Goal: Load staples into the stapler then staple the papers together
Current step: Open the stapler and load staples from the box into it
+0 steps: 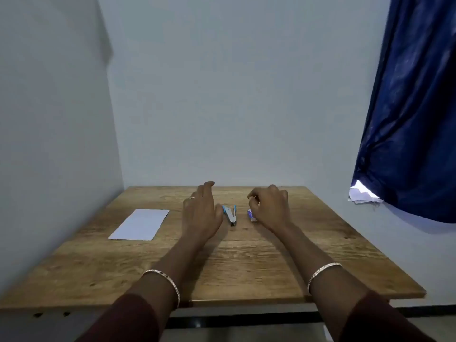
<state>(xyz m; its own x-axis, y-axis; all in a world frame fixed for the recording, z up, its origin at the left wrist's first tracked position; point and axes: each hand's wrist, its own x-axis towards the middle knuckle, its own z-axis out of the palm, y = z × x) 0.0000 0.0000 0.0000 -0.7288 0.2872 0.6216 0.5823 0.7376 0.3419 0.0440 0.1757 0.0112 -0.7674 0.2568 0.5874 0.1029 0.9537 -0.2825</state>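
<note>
A small blue and silver stapler [230, 214] lies on the wooden table [222, 267], between my two hands. My left hand [201, 211] hovers just left of it with fingers spread, its thumb close to the stapler's blue end. A small white and blue staple box [251, 215] lies to the stapler's right. My right hand [270, 207] is curled over the box, fingertips near it; whether it grips anything is hidden. White papers [140, 224] lie flat at the table's left.
Grey walls close the table in at the back and left. A dark blue curtain [414, 107] hangs at the right, with crumpled white paper [362, 195] under its lower edge. The table's front edge is near my forearms.
</note>
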